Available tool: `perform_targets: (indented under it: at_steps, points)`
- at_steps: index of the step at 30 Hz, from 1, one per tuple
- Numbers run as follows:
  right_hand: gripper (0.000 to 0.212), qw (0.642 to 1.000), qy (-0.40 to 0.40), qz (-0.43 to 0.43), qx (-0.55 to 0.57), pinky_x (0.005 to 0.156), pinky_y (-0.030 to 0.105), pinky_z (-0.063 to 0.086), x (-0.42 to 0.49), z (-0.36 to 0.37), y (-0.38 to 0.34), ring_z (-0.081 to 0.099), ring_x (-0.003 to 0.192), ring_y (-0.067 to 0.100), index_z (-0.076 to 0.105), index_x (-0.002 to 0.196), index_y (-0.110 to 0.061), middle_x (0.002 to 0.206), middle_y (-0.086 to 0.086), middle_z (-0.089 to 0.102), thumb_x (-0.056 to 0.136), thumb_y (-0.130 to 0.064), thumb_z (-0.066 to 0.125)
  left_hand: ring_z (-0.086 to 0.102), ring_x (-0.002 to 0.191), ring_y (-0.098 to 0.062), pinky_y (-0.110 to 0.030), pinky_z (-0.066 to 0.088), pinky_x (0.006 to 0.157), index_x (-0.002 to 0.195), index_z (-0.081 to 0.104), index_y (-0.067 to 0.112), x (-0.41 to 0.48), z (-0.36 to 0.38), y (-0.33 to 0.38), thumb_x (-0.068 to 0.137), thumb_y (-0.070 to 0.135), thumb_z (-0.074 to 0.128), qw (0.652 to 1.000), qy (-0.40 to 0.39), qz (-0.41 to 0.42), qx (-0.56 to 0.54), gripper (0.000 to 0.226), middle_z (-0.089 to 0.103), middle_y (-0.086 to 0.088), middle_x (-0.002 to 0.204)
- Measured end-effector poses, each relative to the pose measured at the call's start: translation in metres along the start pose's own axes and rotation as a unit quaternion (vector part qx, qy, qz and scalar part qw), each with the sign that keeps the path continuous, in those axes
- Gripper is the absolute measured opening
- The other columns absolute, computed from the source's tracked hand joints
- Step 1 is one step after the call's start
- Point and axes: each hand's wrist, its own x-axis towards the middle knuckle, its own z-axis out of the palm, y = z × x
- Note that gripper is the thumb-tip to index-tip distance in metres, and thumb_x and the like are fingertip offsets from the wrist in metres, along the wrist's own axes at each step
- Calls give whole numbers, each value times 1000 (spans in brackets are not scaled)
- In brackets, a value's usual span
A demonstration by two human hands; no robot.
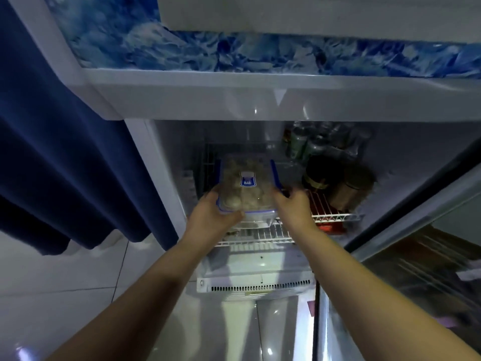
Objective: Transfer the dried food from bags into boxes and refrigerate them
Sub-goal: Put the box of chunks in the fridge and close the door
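The left hand grips the near-left corner of the box, thumb lying across its front edge and fingers curled under the side. The right hand holds the near-right side, fingers curled against the blue clip there. Both hands sit at the near end, so the box lies straight ahead of them and neither hand is clearly nearer.

The box is clear with a blue-rimmed lid, packed with pale dried pieces. Its long axis runs away from the person, into the fridge, over the left part of the wire shelf. Its near end sits about level with the shelf's front rail. Whether the base already rests on the wires I cannot tell.

By my judgement the move in hand is a straight push along that long axis, toward the back of the shelf. The lane behind the box looks free.

On the right part of the shelf stand 2 dark jars, just beside the box's right flank and the right hand. At the back right of the shelf are several bottles. The jars are the likeliest thing to be clipped if the box swings right. Below the shelf's right end lies a red packet. Above the shelf is the freezer ledge.
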Motion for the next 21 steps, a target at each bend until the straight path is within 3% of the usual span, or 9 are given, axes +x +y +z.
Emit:
perform_targets:
  at_steps: [3, 6, 9, 11, 14, 16, 18, 21]
  points:
    - [31, 1000, -21, -7, 3, 57, 17, 51, 15, 5, 2, 63, 81, 19, 59, 114, -11, 93, 2, 65, 88, -26, 66, 54, 113, -19, -36, 47, 94, 133, 45, 28, 13, 2, -5, 75, 35, 72, 998, 4, 20, 62, 65, 57, 0, 127]
    - [39, 999, -44, -6, 3, 73, 34, 56, 24, 11, 3, 63, 90, 22, 55, 124, -12, 105, 4, 63, 87, -19, 66, 59, 101, -23, -28, 47, 80, 135, 43, 22, 30, 4, -5, 83, 30, 65, 995, 14, 24, 99, 57, 58, -8, 124]
    - [30, 997, -69, -28, 7, 73, 43, 57, 32, 16, 1, 64, 81, 25, 61, 107, -25, 94, 3, 64, 82, -9, 65, 61, 88, -25, -30, 50, 72, 135, 47, 22, 41, 8, -1, 87, 20, 62, 997, 35, 19, 71, 50, 61, -10, 118]
    - [38, 997, -75, -36, -8, 77, 49, 56, 35, 19, -1, 65, 88, 33, 59, 107, -33, 103, 6, 65, 75, -16, 67, 63, 89, -30, -32, 52, 72, 135, 47, 27, 47, 11, -1, 89, 18, 59, 998, 40, 17, 47, 48, 62, -9, 118]
    - [57, 996, -72, -43, -32, 84, 45, 55, 39, 21, 1, 63, 102, 29, 54, 127, -20, 120, 9, 62, 72, -21, 69, 64, 83, -29, -31, 53, 66, 135, 46, 32, 53, 14, -5, 92, 17, 57, 998, 41, 27, 38, 47, 59, -7, 121]
    - [48, 995, -71, -54, -32, 83, 42, 55, 41, 21, 3, 62, 102, 27, 56, 124, -20, 119, 7, 62, 78, -12, 68, 64, 79, -24, -35, 56, 69, 135, 45, 32, 55, 14, -8, 92, 17, 56, 997, 45, 41, 47, 48, 53, -3, 130]
    - [48, 995, -69, -61, -32, 85, 44, 55, 40, 22, 7, 62, 104, 26, 56, 124, -21, 120, 6, 61, 78, -13, 68, 64, 87, -24, -38, 57, 75, 137, 43, 32, 56, 15, -11, 92, 18, 56, 995, 46, 49, 69, 49, 49, -3, 136]
    - [46, 995, -67, -71, -24, 88, 37, 53, 39, 24, 13, 61, 107, 22, 56, 122, -22, 121, 6, 62, 79, -15, 68, 65, 87, -26, -30, 53, 70, 138, 42, 32, 59, 15, -16, 91, 20, 57, 994, 44, 44, 90, 50, 52, -7, 133]
